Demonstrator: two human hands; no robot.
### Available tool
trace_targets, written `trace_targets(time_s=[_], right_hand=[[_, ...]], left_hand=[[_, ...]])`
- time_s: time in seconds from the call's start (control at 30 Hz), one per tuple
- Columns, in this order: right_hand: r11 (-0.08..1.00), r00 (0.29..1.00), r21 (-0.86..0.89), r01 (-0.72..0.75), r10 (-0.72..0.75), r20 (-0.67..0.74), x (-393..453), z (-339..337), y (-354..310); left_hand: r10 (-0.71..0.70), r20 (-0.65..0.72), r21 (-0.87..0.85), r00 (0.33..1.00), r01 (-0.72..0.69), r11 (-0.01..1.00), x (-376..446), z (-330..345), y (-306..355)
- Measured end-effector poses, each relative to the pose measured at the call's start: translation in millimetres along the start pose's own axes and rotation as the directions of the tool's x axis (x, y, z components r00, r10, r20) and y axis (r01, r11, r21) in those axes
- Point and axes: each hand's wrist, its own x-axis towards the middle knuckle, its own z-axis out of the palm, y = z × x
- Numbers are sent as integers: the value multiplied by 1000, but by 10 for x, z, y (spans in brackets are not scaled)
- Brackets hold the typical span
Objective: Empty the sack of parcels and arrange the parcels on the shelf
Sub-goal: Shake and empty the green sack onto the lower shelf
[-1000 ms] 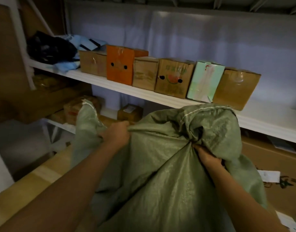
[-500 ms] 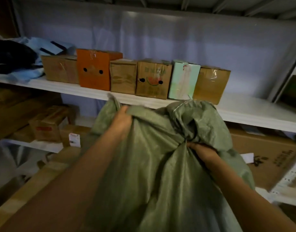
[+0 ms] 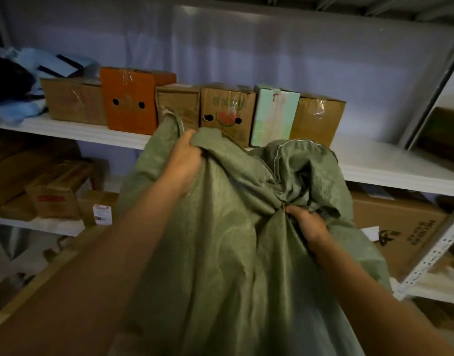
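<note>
A green woven sack (image 3: 233, 240) hangs in front of me, its top bunched and folded over. My left hand (image 3: 183, 158) grips the sack's upper edge, held high near the shelf's front lip. My right hand (image 3: 307, 224) clutches a gathered fold lower down at the right. Behind the sack, a white shelf (image 3: 390, 163) carries a row of parcels: a brown box (image 3: 71, 101), an orange box (image 3: 129, 101), a small brown box (image 3: 178, 104), a watermelon-print box (image 3: 227, 111), a pale green box (image 3: 273, 116) and a taped brown box (image 3: 317, 119). The sack's contents are hidden.
Blue and black bags (image 3: 20, 80) lie at the shelf's left end. The shelf's right part is bare white board. A lower shelf holds cartons (image 3: 56, 191) on the left and a large printed carton (image 3: 405, 232) on the right. A perforated metal upright (image 3: 431, 255) stands at the right.
My left hand has lifted the sack's edge higher and rightward, toward the shelf lip. The view has shifted right along the shelf. My right hand keeps its hold on the gathered fold.
</note>
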Motion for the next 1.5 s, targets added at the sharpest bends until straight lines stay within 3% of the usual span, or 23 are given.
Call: trace_targets(time_s=[0.03,0.1,0.13,0.17,0.23,0.37,0.4,0.5,0.57,0.67,0.73,0.77,0.83,0.93,0.97,1.07,1.13,1.23,1.3,1.37,1.4,1.5], right_hand=[[999,999,-33,18,-19,-32,5,4,23],[996,995,-81,46,-52,-80,28,-8,93],[995,993,-88,57,-65,-94,22,-13,111],[995,992,-74,71,-78,-101,28,-23,112],[996,991,-31,82,-85,-100,68,-48,72],[991,990,-94,96,-104,-93,158,-8,-54],[983,990,-145,109,-121,-74,168,12,-70],[891,982,-415,185,-181,50,172,63,-19],[830,981,-524,191,-181,72,175,77,9],[850,973,-475,230,-210,95,182,90,-110],[936,952,-212,280,-242,185,101,83,-299],[965,939,-50,258,-238,246,39,78,-395],[970,892,134,204,-241,384,-77,109,-494],[955,828,-93,282,-193,526,-171,326,-344],[944,848,-139,299,-196,493,-157,409,-250],[927,930,-171,333,-292,224,0,487,-87],[857,932,-372,356,-299,202,94,468,-126],[514,891,-729,452,-296,344,104,518,-226],[286,852,-807,516,-265,451,-7,616,-284],[208,809,-799,564,-334,484,-98,642,-279],[250,789,-778,577,-419,450,-118,618,-265],[559,774,-580,592,-595,216,-105,530,-217]], left_hand=[[-35,19,160,999,32,987,-32,46,-169],[-207,69,478,976,150,866,-268,175,-659],[-290,78,546,954,202,813,-399,230,-855],[-342,63,520,938,261,813,-437,246,-939],[-318,20,269,948,301,915,-302,273,-721],[-152,42,-144,988,156,977,127,343,-13],[-123,47,-158,991,129,979,108,419,-15],[-164,87,282,983,133,950,-187,669,-583],[-265,158,426,951,176,887,-342,711,-883],[-285,59,214,957,267,940,-122,653,-443],[-248,37,-62,968,250,966,32,616,-101],[-224,30,-102,974,226,969,31,609,-17],[-197,60,34,979,195,980,-75,662,-100],[-263,188,173,946,232,957,-343,834,-288],[-267,227,215,937,219,952,-361,880,-256],[-211,347,328,914,92,940,-355,789,-5],[-89,303,422,949,-50,905,-331,562,106],[-64,211,547,975,-64,835,-437,379,86],[-73,243,550,967,-75,832,-494,536,26],[-40,170,632,985,-78,771,-453,637,-32],[-29,117,689,993,-60,722,-403,621,-66],[-107,76,874,991,-15,485,-275,439,-216]])
